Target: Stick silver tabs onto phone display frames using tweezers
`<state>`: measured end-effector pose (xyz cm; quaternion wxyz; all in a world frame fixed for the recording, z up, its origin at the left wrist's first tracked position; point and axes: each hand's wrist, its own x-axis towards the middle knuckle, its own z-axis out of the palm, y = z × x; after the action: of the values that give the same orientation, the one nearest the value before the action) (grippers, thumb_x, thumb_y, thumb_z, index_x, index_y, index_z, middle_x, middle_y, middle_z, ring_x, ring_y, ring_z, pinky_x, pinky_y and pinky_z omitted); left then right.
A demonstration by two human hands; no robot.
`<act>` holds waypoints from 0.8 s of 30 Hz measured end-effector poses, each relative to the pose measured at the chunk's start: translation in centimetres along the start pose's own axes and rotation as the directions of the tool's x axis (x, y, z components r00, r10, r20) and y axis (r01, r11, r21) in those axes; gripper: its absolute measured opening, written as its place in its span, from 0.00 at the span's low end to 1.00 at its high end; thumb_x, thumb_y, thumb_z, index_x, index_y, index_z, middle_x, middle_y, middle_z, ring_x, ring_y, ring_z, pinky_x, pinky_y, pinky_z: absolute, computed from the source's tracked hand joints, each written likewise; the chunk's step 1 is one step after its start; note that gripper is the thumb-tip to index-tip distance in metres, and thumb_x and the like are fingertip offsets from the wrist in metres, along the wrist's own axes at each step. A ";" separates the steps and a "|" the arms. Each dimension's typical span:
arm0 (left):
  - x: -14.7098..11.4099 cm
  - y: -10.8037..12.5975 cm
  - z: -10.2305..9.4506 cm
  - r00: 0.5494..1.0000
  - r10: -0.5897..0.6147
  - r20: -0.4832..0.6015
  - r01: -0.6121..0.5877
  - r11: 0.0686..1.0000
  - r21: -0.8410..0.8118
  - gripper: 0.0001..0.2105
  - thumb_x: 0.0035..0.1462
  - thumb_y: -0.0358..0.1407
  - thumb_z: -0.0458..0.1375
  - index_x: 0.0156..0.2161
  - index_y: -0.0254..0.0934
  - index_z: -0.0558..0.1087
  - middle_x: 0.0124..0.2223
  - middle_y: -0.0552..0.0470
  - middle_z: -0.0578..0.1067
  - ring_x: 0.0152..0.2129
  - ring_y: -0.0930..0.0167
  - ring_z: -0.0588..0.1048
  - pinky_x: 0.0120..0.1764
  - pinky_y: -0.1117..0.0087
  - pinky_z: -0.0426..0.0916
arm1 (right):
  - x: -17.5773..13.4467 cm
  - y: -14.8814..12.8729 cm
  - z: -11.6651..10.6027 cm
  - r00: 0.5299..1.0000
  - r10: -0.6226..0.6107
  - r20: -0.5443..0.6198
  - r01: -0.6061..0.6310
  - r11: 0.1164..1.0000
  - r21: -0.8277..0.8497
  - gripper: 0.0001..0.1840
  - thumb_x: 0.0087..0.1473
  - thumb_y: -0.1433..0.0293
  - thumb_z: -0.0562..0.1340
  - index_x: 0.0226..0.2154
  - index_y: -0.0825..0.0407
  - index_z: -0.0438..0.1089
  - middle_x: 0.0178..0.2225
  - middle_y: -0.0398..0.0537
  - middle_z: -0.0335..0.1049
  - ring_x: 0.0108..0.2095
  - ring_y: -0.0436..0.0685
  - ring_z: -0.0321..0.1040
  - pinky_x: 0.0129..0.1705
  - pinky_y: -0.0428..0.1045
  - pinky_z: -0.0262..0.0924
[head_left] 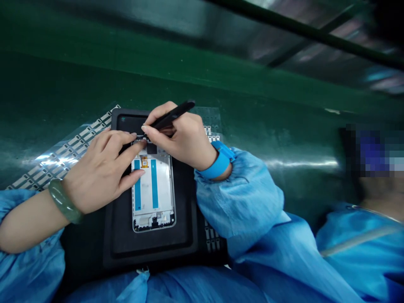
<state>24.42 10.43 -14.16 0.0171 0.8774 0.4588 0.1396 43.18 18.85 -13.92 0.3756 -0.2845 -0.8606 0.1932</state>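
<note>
A phone mid-frame (pixel 164 185) with two blue strips and a small orange flex cable (pixel 144 162) lies face down on a black tray (pixel 184 202). My left hand (pixel 105 166) lies over its upper left part, fingers outstretched and apart, the fingertips touching near the top edge and the thumb over the left strip. In my right hand (pixel 184 134) a black pen-shaped tool (pixel 175 114) is gripped, slanting down to the left. Its tip is hidden behind my fingers at the top end of the phone.
Clear sheets with rows of small pale pieces (pixel 74 145) lie on the green table (pixel 268 126) beside and partly under the tray. At the right, a person in blue clothing (pixel 362 248) sits close by. A dark bar (pixel 299 31) crosses the blurred background.
</note>
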 end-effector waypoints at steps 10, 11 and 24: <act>0.0 0.2 -0.1 0.999 -0.023 0.030 0.024 0.998 -0.052 0.25 0.61 0.45 0.49 0.57 0.29 0.64 0.55 0.34 0.64 0.53 0.51 0.63 0.56 0.46 0.59 | -0.3 0.1 0.3 0.998 0.065 -0.018 -0.064 0.997 0.044 0.06 0.58 0.68 0.57 0.33 0.54 0.66 0.34 0.45 0.70 0.32 0.47 0.69 0.35 0.44 0.68; 0.1 0.2 -0.1 0.999 -0.021 0.031 0.022 0.998 -0.051 0.25 0.61 0.45 0.49 0.57 0.29 0.64 0.55 0.34 0.65 0.52 0.51 0.64 0.55 0.46 0.59 | -0.2 0.0 0.3 0.998 0.066 -0.013 -0.066 0.997 0.033 0.06 0.58 0.68 0.57 0.34 0.54 0.66 0.35 0.45 0.71 0.33 0.48 0.70 0.36 0.45 0.69; 0.0 0.0 -0.2 1.000 -0.019 0.024 0.019 1.000 0.019 0.26 0.61 0.46 0.49 0.57 0.29 0.64 0.53 0.35 0.66 0.51 0.52 0.65 0.54 0.48 0.62 | -0.5 0.1 0.0 0.993 0.081 -0.088 -0.077 0.996 0.043 0.04 0.56 0.70 0.59 0.31 0.54 0.65 0.32 0.42 0.70 0.29 0.46 0.67 0.32 0.43 0.66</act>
<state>24.41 10.42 -13.91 0.0157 0.8747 0.4681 0.1244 43.51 18.60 -14.26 0.4116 -0.3191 -0.8269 0.2120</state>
